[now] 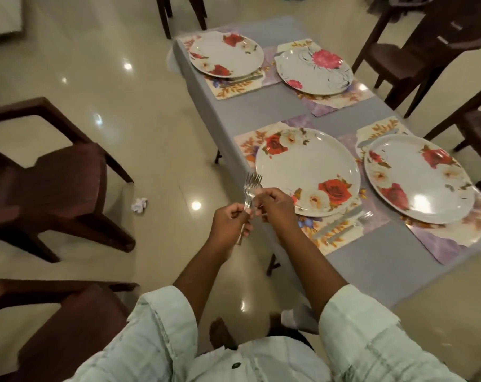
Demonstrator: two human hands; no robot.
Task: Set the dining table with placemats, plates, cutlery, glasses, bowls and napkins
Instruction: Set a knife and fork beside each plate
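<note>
The left hand has a grip round a bunch of forks, tines up just off the bench edge; the right hand pinches one fork beside the nearest plate.

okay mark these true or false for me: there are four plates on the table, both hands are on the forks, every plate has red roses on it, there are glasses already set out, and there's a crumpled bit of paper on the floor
1. Four plates are on the table. True: each sits on its own placemat.
2. Both hands are on the forks. True: the left hand grips the handles and the right hand pinches them higher up.
3. Every plate has red roses. False: the far right plate has pink flowers.
4. Glasses are already set out. False: no glasses show on the table.
5. A crumpled bit of paper lies on the floor. True: the crumpled paper lies near the left chair.
</note>
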